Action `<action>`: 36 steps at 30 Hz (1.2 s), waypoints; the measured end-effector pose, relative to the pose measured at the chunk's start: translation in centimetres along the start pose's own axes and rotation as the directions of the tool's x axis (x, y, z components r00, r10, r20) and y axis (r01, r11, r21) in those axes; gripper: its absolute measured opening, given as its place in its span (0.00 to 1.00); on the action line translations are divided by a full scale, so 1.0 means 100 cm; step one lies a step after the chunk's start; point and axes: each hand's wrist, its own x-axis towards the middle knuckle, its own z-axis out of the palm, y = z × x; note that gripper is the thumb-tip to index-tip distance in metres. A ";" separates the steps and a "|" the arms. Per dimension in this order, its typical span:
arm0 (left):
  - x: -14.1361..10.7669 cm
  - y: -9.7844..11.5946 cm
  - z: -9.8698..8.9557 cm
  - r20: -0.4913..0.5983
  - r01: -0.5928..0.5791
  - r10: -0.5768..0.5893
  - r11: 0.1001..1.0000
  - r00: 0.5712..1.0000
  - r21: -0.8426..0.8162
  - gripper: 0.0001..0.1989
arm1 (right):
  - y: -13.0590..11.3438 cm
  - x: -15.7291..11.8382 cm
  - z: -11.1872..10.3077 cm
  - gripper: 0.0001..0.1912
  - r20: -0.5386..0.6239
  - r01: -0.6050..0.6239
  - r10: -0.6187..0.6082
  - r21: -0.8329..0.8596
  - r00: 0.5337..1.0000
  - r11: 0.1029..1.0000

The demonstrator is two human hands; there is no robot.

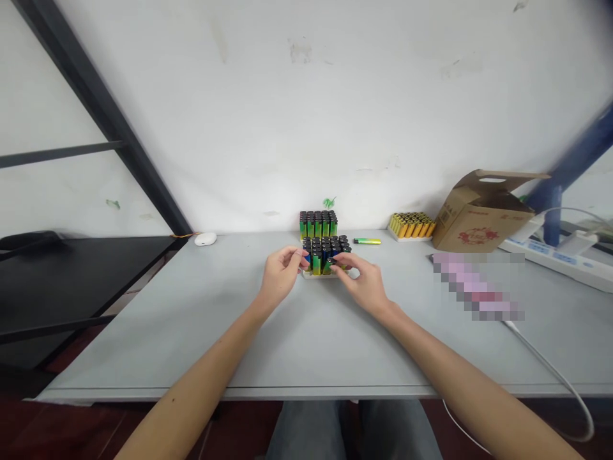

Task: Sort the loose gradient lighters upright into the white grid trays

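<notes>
In the head view, a block of upright batteries (317, 262), green-yellow and dark blue with black tops, stands on a white tray (316, 276). My right hand (364, 281) pinches a green battery (328, 264) with a black top at the front right of the block; it leans slightly. At the block's left edge, my left hand (282, 271) has its thumb and fingertips drawn together beside a blue battery (307, 257). What those fingertips hold, if anything, is hidden. Behind stands a second block of green batteries (318, 225).
One green-yellow battery (367, 241) lies on the grey table (297, 345). To the right are a tray of yellow batteries (412, 225), an open cardboard box (474, 220), a power strip (565, 259) and a blurred pink object (474, 287) with a white cable. A white case (205, 239) lies far left.
</notes>
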 end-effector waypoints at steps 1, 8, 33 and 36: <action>0.000 0.000 0.000 0.011 0.009 -0.009 1.000 1.000 0.004 0.13 | 0.001 0.000 0.000 0.08 0.002 0.032 -0.032 -0.035 0.999 0.999; 0.000 0.001 -0.001 0.009 0.002 -0.002 1.000 1.000 0.017 0.13 | 0.009 0.004 -0.003 0.10 0.049 0.188 -0.181 -0.233 0.982 0.954; -0.002 0.000 0.006 0.048 0.111 -0.107 0.991 0.993 -0.080 0.13 | 0.084 0.021 -0.038 0.34 0.118 -0.177 0.374 -0.727 0.920 0.664; -0.003 0.000 0.007 0.063 0.103 -0.099 0.992 0.993 -0.070 0.13 | 0.083 0.020 -0.034 0.36 0.142 -0.183 0.424 -0.749 0.895 0.637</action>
